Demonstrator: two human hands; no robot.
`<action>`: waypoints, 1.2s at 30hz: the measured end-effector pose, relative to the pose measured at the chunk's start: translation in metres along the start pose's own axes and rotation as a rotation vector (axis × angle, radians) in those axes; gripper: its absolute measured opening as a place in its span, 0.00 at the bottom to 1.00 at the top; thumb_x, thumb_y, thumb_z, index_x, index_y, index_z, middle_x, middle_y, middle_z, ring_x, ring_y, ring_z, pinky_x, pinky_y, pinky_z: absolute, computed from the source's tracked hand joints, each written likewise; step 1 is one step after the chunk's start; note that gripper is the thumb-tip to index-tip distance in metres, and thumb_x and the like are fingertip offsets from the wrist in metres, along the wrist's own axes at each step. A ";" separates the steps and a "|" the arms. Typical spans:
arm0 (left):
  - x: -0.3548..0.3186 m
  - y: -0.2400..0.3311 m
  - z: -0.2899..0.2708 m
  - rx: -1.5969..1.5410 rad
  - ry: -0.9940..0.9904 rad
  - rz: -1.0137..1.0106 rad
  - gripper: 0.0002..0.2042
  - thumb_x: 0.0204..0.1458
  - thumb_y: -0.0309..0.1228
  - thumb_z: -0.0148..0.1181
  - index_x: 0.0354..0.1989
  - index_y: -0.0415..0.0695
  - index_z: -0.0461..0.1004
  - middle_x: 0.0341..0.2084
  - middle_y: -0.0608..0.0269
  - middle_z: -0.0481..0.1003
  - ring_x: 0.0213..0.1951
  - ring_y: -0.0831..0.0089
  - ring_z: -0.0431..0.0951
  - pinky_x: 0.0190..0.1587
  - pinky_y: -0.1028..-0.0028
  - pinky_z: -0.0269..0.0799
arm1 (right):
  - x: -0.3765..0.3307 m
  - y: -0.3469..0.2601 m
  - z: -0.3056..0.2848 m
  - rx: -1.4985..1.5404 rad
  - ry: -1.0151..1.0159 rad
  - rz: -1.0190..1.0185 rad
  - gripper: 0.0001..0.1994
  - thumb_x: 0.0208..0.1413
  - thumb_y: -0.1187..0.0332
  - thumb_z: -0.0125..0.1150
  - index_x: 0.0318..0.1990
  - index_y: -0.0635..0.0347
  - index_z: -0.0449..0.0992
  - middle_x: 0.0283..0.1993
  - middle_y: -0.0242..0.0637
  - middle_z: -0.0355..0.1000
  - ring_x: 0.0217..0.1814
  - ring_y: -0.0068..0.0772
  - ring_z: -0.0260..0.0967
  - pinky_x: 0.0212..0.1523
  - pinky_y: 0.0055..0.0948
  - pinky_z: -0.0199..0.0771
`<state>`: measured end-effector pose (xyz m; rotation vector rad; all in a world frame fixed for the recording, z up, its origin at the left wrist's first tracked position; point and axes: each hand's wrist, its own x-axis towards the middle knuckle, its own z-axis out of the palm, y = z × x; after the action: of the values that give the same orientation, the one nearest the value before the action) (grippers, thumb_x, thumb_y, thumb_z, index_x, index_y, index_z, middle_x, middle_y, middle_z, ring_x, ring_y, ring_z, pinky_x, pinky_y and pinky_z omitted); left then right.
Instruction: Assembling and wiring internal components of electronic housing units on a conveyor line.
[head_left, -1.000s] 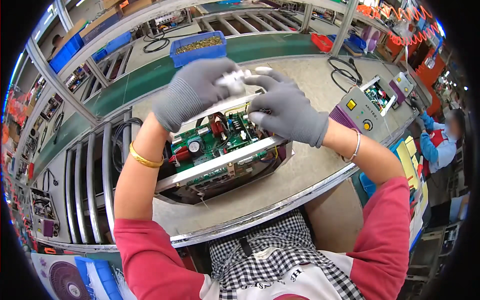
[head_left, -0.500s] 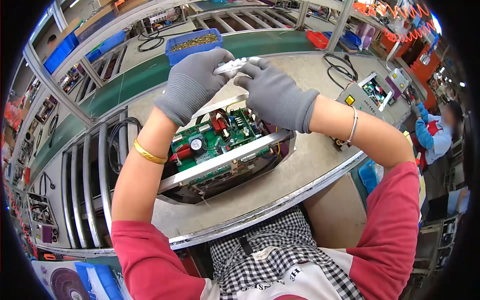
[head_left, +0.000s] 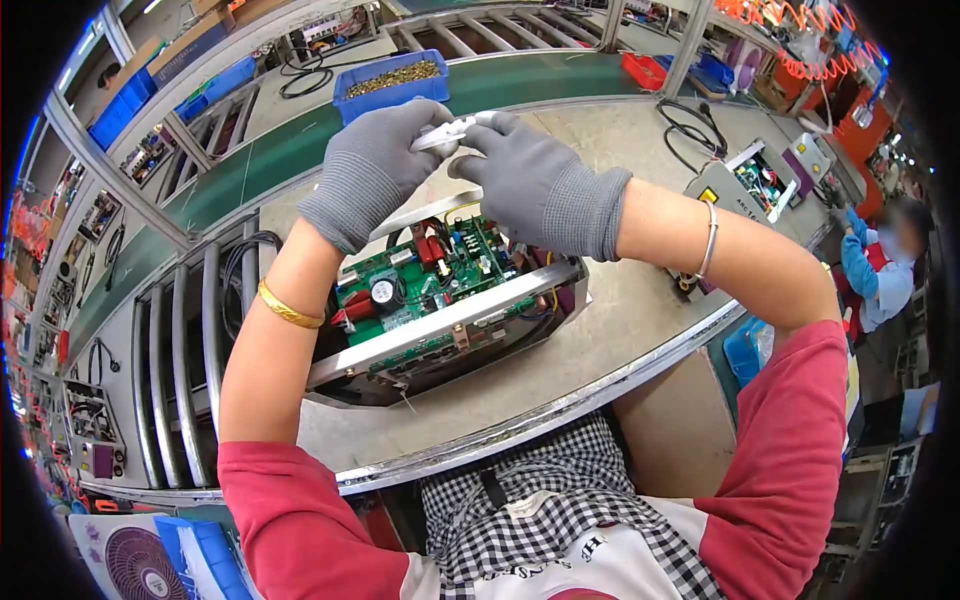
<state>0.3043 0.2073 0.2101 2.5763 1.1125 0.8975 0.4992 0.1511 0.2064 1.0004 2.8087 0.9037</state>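
My left hand (head_left: 372, 170), in a grey knitted glove, pinches a small white part (head_left: 440, 134) whose exact kind I cannot make out. From the other side, my gloved right hand (head_left: 535, 185) has its fingertips closed on the right end of the same part. Both hands are raised above the far side of an opened metal-framed machine (head_left: 430, 338) on the workbench. Inside the frame lies a green circuit board (head_left: 408, 312) with red parts, a round black-and-white component and several wires. My hands hide the board's far edge.
Beyond my hands, a blue bin (head_left: 392, 88) of small brass-coloured pieces stands by the green conveyor belt (head_left: 300, 148). Metal rollers (head_left: 182, 370) lie left of the machine. Another opened unit (head_left: 745, 185) and a black cable (head_left: 690, 130) sit to the right, with a co-worker (head_left: 880, 265) beyond.
Both hands have shifted slightly left with the white part still between them. The view has also moved a little; the machine stays on the bench.
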 end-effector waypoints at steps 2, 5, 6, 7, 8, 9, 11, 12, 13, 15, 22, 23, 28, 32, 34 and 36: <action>0.000 0.000 0.000 -0.008 -0.001 0.040 0.13 0.54 0.32 0.62 0.47 0.45 0.75 0.31 0.49 0.78 0.33 0.59 0.79 0.37 0.68 0.72 | -0.001 0.001 0.002 0.113 0.098 -0.002 0.12 0.38 0.66 0.65 0.33 0.56 0.84 0.53 0.38 0.74 0.63 0.46 0.63 0.66 0.43 0.60; 0.001 -0.001 0.000 0.001 -0.004 0.040 0.13 0.54 0.32 0.62 0.47 0.44 0.75 0.32 0.49 0.78 0.33 0.60 0.79 0.37 0.68 0.72 | -0.001 0.000 0.005 0.268 0.062 0.129 0.13 0.39 0.66 0.65 0.35 0.57 0.84 0.53 0.37 0.74 0.63 0.46 0.64 0.65 0.39 0.61; 0.001 -0.001 0.001 0.019 -0.003 0.014 0.13 0.54 0.32 0.62 0.48 0.45 0.75 0.32 0.49 0.78 0.33 0.60 0.79 0.37 0.68 0.72 | -0.002 -0.001 0.005 0.221 0.094 0.106 0.13 0.39 0.66 0.65 0.35 0.57 0.84 0.53 0.37 0.74 0.63 0.46 0.64 0.65 0.39 0.61; 0.001 -0.002 0.001 0.004 -0.009 0.035 0.13 0.54 0.32 0.62 0.48 0.45 0.75 0.32 0.49 0.78 0.33 0.60 0.79 0.37 0.68 0.72 | -0.003 -0.002 0.004 0.134 0.083 0.077 0.14 0.39 0.67 0.64 0.36 0.58 0.83 0.53 0.37 0.74 0.63 0.45 0.64 0.65 0.39 0.61; 0.001 -0.002 0.001 -0.003 0.000 0.048 0.13 0.54 0.33 0.62 0.48 0.45 0.75 0.31 0.49 0.78 0.33 0.60 0.79 0.37 0.68 0.72 | -0.003 -0.003 0.004 0.053 0.107 0.036 0.14 0.40 0.67 0.64 0.37 0.58 0.83 0.52 0.36 0.74 0.63 0.45 0.64 0.65 0.38 0.61; 0.000 -0.003 0.002 0.005 0.013 0.037 0.13 0.55 0.33 0.62 0.48 0.45 0.75 0.31 0.49 0.78 0.32 0.59 0.79 0.37 0.68 0.72 | -0.003 -0.004 0.003 0.047 0.071 0.047 0.14 0.40 0.67 0.64 0.37 0.58 0.83 0.52 0.36 0.74 0.63 0.45 0.64 0.65 0.38 0.61; 0.000 -0.006 0.003 0.031 0.021 0.072 0.13 0.55 0.33 0.61 0.48 0.45 0.75 0.31 0.49 0.78 0.32 0.60 0.79 0.37 0.67 0.72 | 0.000 -0.006 0.002 0.061 0.064 0.031 0.13 0.40 0.67 0.65 0.37 0.58 0.83 0.52 0.37 0.74 0.64 0.44 0.63 0.65 0.40 0.62; 0.000 -0.007 0.003 0.093 0.040 0.063 0.13 0.55 0.33 0.60 0.48 0.45 0.75 0.30 0.49 0.78 0.32 0.60 0.79 0.36 0.66 0.72 | 0.001 -0.005 0.001 0.048 0.059 0.035 0.13 0.40 0.67 0.65 0.37 0.58 0.83 0.52 0.37 0.74 0.64 0.44 0.63 0.65 0.40 0.62; 0.001 -0.008 0.003 0.074 0.034 0.086 0.13 0.55 0.33 0.60 0.48 0.45 0.75 0.30 0.49 0.78 0.32 0.60 0.79 0.36 0.66 0.72 | 0.002 -0.004 0.000 0.061 -0.025 0.011 0.14 0.40 0.67 0.65 0.37 0.57 0.83 0.52 0.37 0.74 0.63 0.44 0.63 0.64 0.39 0.63; 0.002 -0.010 0.004 0.119 0.092 0.081 0.12 0.56 0.32 0.57 0.47 0.45 0.75 0.28 0.51 0.78 0.31 0.60 0.79 0.35 0.64 0.72 | 0.003 -0.005 -0.001 0.075 -0.114 -0.012 0.14 0.40 0.67 0.66 0.38 0.57 0.82 0.51 0.37 0.74 0.63 0.43 0.64 0.63 0.39 0.63; -0.002 -0.014 0.000 0.097 -0.151 -0.094 0.13 0.57 0.36 0.53 0.43 0.42 0.75 0.23 0.52 0.76 0.30 0.55 0.78 0.36 0.64 0.71 | 0.007 -0.008 0.004 0.148 -0.258 0.074 0.10 0.42 0.65 0.67 0.34 0.56 0.83 0.49 0.34 0.75 0.59 0.38 0.66 0.61 0.35 0.65; -0.003 -0.013 0.000 0.127 -0.214 -0.113 0.13 0.57 0.38 0.53 0.39 0.41 0.76 0.23 0.52 0.76 0.29 0.55 0.77 0.36 0.63 0.71 | 0.006 -0.009 0.003 0.153 -0.240 0.089 0.09 0.42 0.65 0.67 0.33 0.55 0.83 0.48 0.33 0.75 0.58 0.38 0.66 0.61 0.35 0.65; -0.013 -0.005 -0.018 0.245 -0.513 -0.188 0.18 0.57 0.44 0.54 0.30 0.40 0.78 0.22 0.47 0.75 0.28 0.51 0.75 0.35 0.59 0.67 | -0.012 -0.003 -0.005 0.324 -0.098 0.185 0.07 0.48 0.63 0.63 0.30 0.52 0.84 0.49 0.33 0.76 0.55 0.37 0.69 0.56 0.35 0.69; -0.037 0.010 -0.031 0.223 -0.498 -0.233 0.16 0.57 0.43 0.55 0.34 0.42 0.81 0.22 0.45 0.74 0.27 0.50 0.74 0.33 0.59 0.67 | -0.023 0.021 -0.008 0.679 0.099 0.307 0.12 0.55 0.60 0.60 0.35 0.57 0.83 0.46 0.39 0.78 0.47 0.41 0.75 0.48 0.36 0.73; -0.051 0.022 -0.032 0.239 -0.441 -0.147 0.15 0.56 0.42 0.56 0.35 0.43 0.81 0.23 0.45 0.75 0.28 0.50 0.75 0.34 0.59 0.68 | -0.024 0.036 -0.005 0.877 0.095 0.407 0.18 0.58 0.55 0.59 0.40 0.64 0.81 0.39 0.44 0.79 0.42 0.44 0.76 0.46 0.36 0.73; -0.065 0.037 -0.036 0.175 -0.402 -0.173 0.13 0.55 0.40 0.56 0.35 0.43 0.80 0.26 0.45 0.76 0.31 0.47 0.76 0.35 0.57 0.69 | -0.021 0.046 0.002 0.932 0.060 0.458 0.19 0.57 0.54 0.59 0.41 0.62 0.81 0.38 0.45 0.79 0.42 0.44 0.76 0.45 0.36 0.73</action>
<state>0.2696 0.1330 0.2240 2.5791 1.3058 0.2357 0.5423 0.1686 0.2254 1.7419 3.0953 -0.5059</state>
